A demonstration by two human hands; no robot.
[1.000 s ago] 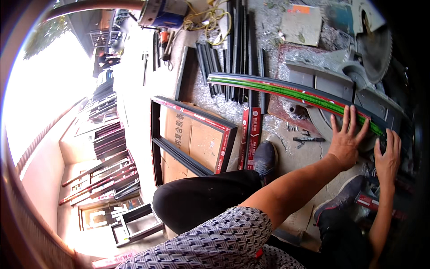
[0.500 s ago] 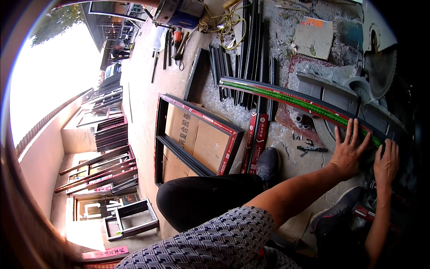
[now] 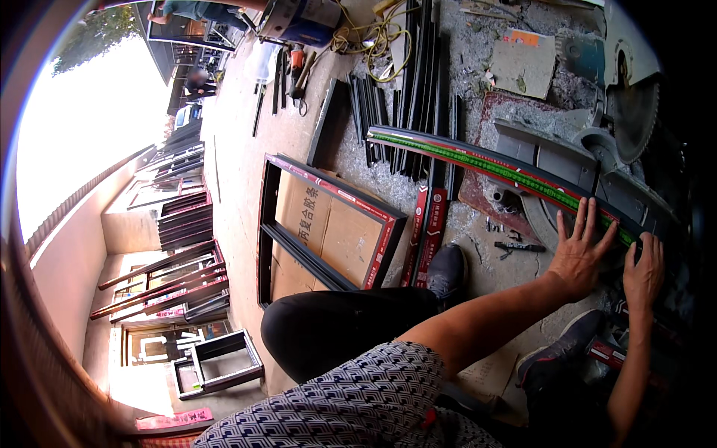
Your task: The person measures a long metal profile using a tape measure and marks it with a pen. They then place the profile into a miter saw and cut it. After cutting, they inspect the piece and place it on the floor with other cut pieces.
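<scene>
A long dark frame profile [image 3: 478,162] with red and green film along its face lies across the bed of a mitre saw [image 3: 631,112]. My left hand [image 3: 581,254] rests on it near its right end, fingers stretched and spread over the film. Beside it, my right hand [image 3: 644,275] is closed round the same profile close to that end, its fingers together. The toothed round blade stands raised behind the profile, away from both hands. What lies under my palms is hidden.
A dark rectangular frame [image 3: 328,183] on cardboard lies left of my shoe [image 3: 447,272]. Several dark profiles [image 3: 418,89] are stacked beyond. A black marker-like stick [image 3: 520,246] lies near the saw. A bucket [image 3: 299,22], yellow cord [image 3: 385,41] and people are farther off.
Another person's arm and clothing have come into view at the top left. My hands and the profile have hardly moved; my left sleeve has shifted slightly.
</scene>
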